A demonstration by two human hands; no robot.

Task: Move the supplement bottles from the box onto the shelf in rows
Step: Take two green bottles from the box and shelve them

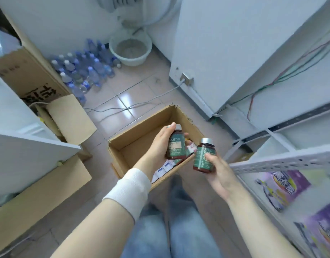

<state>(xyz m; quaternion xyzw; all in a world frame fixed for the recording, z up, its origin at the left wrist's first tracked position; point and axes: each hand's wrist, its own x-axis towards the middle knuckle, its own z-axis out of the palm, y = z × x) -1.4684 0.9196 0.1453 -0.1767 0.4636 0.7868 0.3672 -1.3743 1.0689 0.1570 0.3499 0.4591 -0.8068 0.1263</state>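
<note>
An open cardboard box [140, 140] stands on the floor in front of me. My left hand [156, 149] grips a brown supplement bottle [176, 146] with a green label, held above the box. My right hand [219, 170] holds a second brown bottle [204, 157] with a silver cap, just right of the box's edge. Several more bottles and white-labelled packs [164, 169] lie at the near side of the box, partly hidden by my left arm. A white metal shelf [283, 161] stands at my right.
Purple packets [283, 185] lie on the lower shelf level at the right. Larger cardboard boxes [39, 192] stand at the left. Several water bottles [82, 71] and a basin [130, 51] sit by the far wall. A cable [123, 107] runs across the tiled floor.
</note>
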